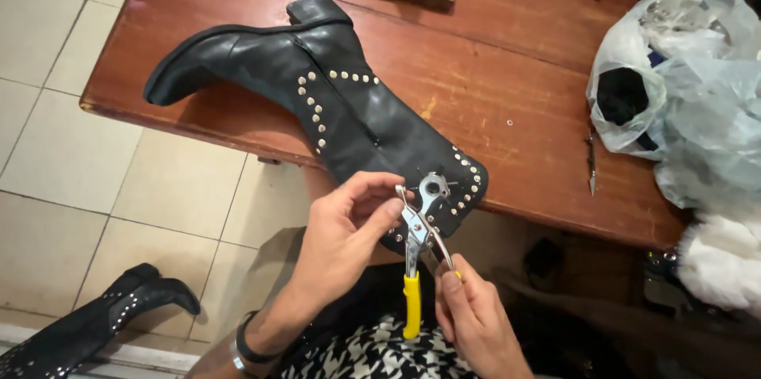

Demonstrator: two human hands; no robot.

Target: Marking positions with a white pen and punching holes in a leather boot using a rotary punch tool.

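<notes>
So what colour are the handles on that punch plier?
Yellow, on the punch plier handles; the head view shows it best.

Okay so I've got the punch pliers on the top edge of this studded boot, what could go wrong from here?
1. The left hand has fingertips right by the head of the punch pliers, so a squeeze might pinch them.
2. The black boot hangs over the edge of the wooden table, so it may shift and put the hole off line with the studs.
3. The right hand grips only one handle end, so the pliers could twist.
</notes>
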